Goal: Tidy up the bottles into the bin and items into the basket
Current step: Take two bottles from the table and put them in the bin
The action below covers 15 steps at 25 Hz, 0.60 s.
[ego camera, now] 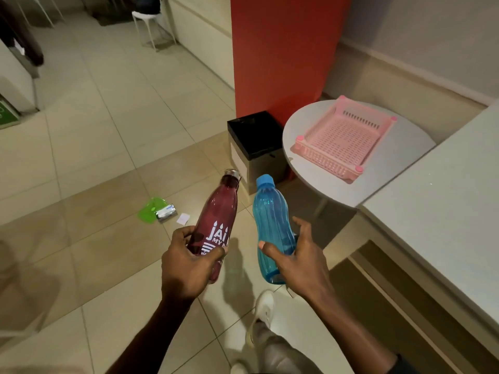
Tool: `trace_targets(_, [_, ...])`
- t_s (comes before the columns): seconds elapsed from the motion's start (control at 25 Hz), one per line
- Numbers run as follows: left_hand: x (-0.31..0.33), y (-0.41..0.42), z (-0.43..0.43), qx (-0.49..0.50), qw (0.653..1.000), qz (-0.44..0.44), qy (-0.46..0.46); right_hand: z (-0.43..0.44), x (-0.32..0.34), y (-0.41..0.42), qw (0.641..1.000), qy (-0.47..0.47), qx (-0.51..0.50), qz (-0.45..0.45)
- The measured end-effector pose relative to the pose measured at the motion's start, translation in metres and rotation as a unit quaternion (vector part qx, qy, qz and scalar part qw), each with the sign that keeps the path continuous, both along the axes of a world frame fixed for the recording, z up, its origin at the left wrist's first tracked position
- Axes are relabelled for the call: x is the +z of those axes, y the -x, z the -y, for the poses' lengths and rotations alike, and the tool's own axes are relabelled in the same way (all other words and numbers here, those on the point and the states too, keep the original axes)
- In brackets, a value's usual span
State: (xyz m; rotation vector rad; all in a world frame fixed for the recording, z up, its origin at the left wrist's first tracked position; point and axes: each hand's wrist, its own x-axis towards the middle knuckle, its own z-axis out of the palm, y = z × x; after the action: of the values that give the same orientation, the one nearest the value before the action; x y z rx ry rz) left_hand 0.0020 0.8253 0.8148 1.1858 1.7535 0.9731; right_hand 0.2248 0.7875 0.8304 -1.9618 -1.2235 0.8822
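White and round, the table (318,190) overhangs the near side of the bin (267,168), a boxy, black-lined container standing on the tiled floor against the orange wall. That overhang is the main hazard: a bottle swung in from the right could likely clip the table edge and bounce away. The pink basket (324,160) lies empty on the table, near the edge, so a knock there might shift it. The maroon bottle (216,211) is held in the air short of the bin, with the left hand (186,263) wrapped firmly round its lower body, thumb across the print. The blue bottle (270,211), just beside it and also tilted toward the bin, sits in the right hand (299,260), whose thumb presses the front while the fingers behind look partly splayed. That looser hold seems the likelier to slip. Releasing both together could make them collide at the opening. On the floor to the left, a green item (151,210), a silver wrapper (166,213) and a white slip (182,218) lie together, easy to step on.
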Motion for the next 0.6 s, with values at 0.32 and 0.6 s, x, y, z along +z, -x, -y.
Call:
trace_targets(0.32, [-0.021, 0.011, -0.125, 0.000, 0.994, -0.102, 0.047, -0.147, -0.047, 0.009, 0.998, 0.048, 0.040, -0.004])
trace_targets(0.6, [-0.031, 0.009, -0.238, 0.011, 0.989, -0.130, 0.068, -0.267, -0.065, 0.003, 0.994, 0.089, 0.065, -0.020])
